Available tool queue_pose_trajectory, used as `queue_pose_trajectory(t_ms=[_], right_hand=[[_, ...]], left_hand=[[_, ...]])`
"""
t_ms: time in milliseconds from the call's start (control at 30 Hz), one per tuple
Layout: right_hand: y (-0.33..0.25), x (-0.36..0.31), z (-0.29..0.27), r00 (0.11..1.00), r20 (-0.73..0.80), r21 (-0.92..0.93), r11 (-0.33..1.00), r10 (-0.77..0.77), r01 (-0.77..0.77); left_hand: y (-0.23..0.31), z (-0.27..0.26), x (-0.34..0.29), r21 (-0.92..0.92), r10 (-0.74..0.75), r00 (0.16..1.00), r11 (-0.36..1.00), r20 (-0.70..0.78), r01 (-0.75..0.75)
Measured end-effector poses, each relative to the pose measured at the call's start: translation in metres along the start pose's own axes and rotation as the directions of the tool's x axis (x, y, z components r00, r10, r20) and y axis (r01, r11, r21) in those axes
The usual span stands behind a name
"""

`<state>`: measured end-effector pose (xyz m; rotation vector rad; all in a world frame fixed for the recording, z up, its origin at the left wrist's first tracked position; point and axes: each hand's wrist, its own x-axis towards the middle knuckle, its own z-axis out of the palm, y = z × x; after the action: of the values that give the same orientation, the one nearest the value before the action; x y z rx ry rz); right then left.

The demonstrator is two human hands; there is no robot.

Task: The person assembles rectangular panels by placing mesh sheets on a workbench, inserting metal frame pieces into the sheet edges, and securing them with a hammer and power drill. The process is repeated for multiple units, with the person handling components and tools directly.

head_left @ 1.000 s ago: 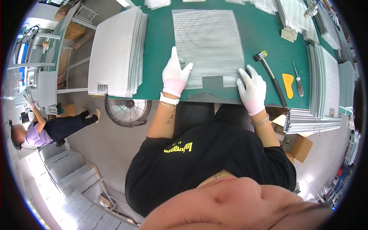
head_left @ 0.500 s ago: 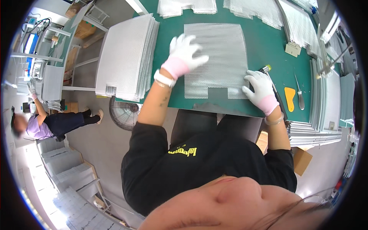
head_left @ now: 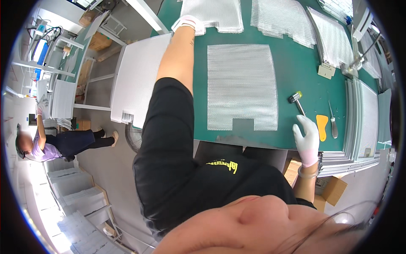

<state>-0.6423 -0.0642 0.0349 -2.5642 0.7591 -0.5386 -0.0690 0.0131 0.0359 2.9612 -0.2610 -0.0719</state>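
Head: left hand [head_left: 187, 23] far forward, arm [head_left: 178, 59] near-straight

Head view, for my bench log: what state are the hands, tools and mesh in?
Left hand: gloved, at far mesh stack, fingers hidden
Right hand: gloved, fingers spread
Hammer: handle partly hidden by right hand
Middle mesh sheet: flat, untouched, notch at near edge
Yellow scraper: flat, untouched
Thin-shafted tool: flat, untouched
Left mesh stack: partly hidden

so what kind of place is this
Most likely a workshop or factory floor: piles of metal-looking mesh sheets on a green worktable, a hammer lying there, and another person standing off to the left.
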Motion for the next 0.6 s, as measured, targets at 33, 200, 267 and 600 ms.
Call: queue_pose_trajectory(t_ms=[33, 200, 267, 600], right_hand=[[0.001, -0.002, 0.000, 1.000, 0.004, 0.012, 1.000, 0.024, -0.024], [-0.009, 0.006, -0.001, 0.999, 0.015, 0.060, 0.997, 0.045, -0.045], [-0.013, 0.012, 0.004, 1.000, 0.020, 0.085, 0.996, 0.020, -0.022], [-0.021, 0.003, 0.009, 1.000, 0.031, 0.067, 0.998, -0.002, 0.000]], left_hand=[[-0.002, -0.004, 0.009, -0.027, -0.003, 0.999, 1.000, -0.037, 0.002], [-0.004, -0.015, 0.035, -0.322, 0.006, 0.968, 0.942, -0.249, -0.089], [-0.002, -0.011, 0.036, -0.496, 0.008, 0.954, 0.853, -0.300, -0.163], [-0.033, -0.017, 0.117, -0.893, 0.328, 0.945, -0.429, -0.012, 0.137]])
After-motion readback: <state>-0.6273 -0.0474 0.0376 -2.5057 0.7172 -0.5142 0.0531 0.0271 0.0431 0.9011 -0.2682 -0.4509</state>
